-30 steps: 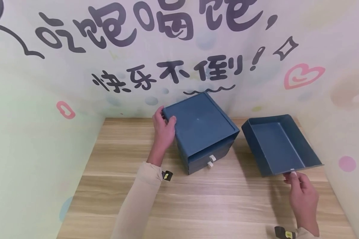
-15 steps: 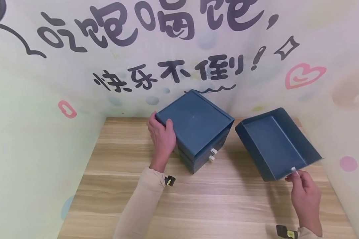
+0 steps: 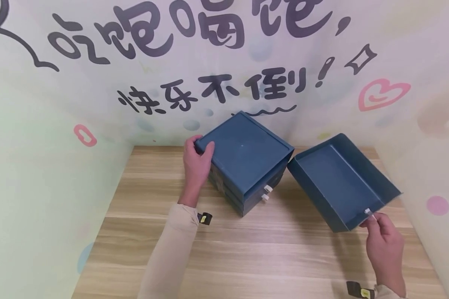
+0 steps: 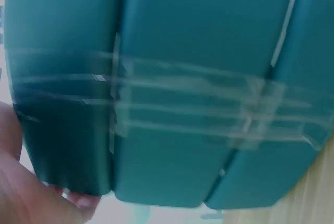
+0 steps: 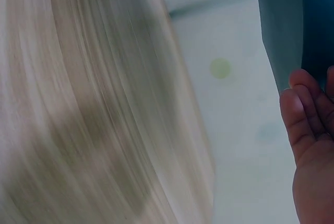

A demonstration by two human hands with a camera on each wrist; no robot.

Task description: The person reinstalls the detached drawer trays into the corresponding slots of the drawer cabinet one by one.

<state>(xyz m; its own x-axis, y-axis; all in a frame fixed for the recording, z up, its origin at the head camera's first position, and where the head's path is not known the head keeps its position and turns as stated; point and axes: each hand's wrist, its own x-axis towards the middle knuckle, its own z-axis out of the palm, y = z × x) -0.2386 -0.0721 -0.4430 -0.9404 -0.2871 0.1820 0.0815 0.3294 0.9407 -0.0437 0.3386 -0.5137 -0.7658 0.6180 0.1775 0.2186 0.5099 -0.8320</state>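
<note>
A dark blue drawer cabinet (image 3: 245, 153) stands on the table, turned at an angle, with white pull tabs on its front. My left hand (image 3: 196, 164) grips its rear left top edge, thumb on the near side. In the left wrist view, clear tape (image 4: 182, 104) runs across the cabinet's side, and the left hand (image 4: 39, 190) holds the corner at lower left. To the right, a blue drawer (image 3: 338, 182) hangs tilted above the table. My right hand (image 3: 386, 245) pinches the white tab (image 3: 368, 211) on its front. The drawer's inside is bare.
The wood-grain table (image 3: 269, 261) extends in front of the cabinet. A printed wall (image 3: 172, 124) rises close behind, with side walls at left and right.
The cabinet has turned and shifted slightly left under my left hand. My right hand has brought the drawer left and turned it, its back end now close to the cabinet's right corner.
</note>
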